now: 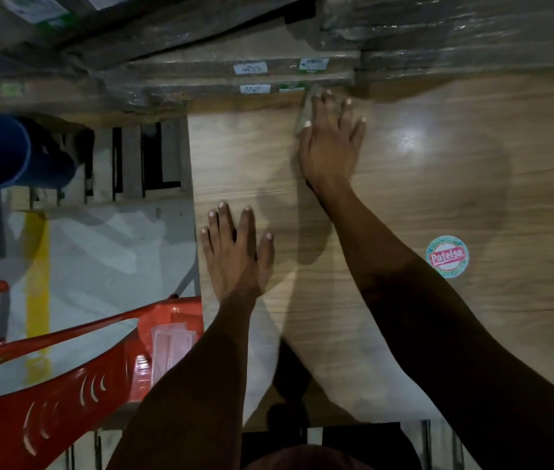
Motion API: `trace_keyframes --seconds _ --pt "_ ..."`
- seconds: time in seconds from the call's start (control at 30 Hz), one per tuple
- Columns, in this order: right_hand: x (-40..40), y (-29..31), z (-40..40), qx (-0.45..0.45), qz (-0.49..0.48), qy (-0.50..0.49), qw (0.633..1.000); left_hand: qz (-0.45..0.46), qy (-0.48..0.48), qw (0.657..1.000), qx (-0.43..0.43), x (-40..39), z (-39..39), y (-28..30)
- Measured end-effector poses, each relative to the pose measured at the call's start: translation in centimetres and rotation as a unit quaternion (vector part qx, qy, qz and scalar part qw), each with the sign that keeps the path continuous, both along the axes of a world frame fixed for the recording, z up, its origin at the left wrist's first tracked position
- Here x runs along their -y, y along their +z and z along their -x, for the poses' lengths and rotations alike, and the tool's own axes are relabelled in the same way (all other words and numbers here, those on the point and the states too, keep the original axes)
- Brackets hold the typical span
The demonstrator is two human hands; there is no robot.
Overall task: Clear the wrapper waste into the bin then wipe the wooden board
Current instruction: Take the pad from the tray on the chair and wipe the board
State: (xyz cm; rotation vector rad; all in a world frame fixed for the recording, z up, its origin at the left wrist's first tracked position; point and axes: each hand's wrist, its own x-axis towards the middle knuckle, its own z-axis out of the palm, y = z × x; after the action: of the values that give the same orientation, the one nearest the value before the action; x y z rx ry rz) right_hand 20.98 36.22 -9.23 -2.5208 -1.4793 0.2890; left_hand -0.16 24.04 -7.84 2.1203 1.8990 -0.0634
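Note:
The wooden board (438, 184) fills the right side of the view, with a round red and green sticker (447, 256) on it. My right hand (330, 144) lies flat with spread fingers near the board's far edge, pressing a pale cloth (304, 111) that shows at its left side. My left hand (235, 252) rests flat on the board near its left edge, fingers straight, holding nothing. A blue bin (1, 150) stands on the floor at the far left.
Wrapped flat packs (252, 72) are stacked along the board's far edge. A red plastic chair (65, 361) stands at the lower left with clear plastic packaging (170, 347) on its seat. A yellow line (36, 300) marks the grey floor.

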Motion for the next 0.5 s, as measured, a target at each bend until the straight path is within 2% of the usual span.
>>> trace_keyframes --seconds 0.07,0.17,0.23,0.33,0.43,0.5 --pt "0.0 0.7 1.3 0.002 0.014 -0.015 1.000 -0.002 0.001 1.000 0.003 0.1 0.0 0.1" --pt "0.0 1.1 3.1 0.006 0.035 0.116 0.993 0.013 -0.009 1.000 -0.001 0.0 0.0 0.4" --pt "0.1 1.0 1.9 0.011 0.040 0.181 0.983 0.015 -0.067 0.998 0.004 -0.1 0.1 0.6" --pt "0.4 0.9 -1.7 0.010 0.028 0.110 0.994 0.002 -0.151 0.988 0.009 0.0 0.3 0.8" --pt "1.0 0.6 -3.1 0.005 0.041 0.014 0.999 0.008 -0.154 0.988 -0.016 -0.2 0.1 0.5" --pt "0.9 0.8 -1.5 0.002 0.060 -0.008 0.998 0.008 -0.148 0.989 -0.026 -0.1 0.1 0.4"
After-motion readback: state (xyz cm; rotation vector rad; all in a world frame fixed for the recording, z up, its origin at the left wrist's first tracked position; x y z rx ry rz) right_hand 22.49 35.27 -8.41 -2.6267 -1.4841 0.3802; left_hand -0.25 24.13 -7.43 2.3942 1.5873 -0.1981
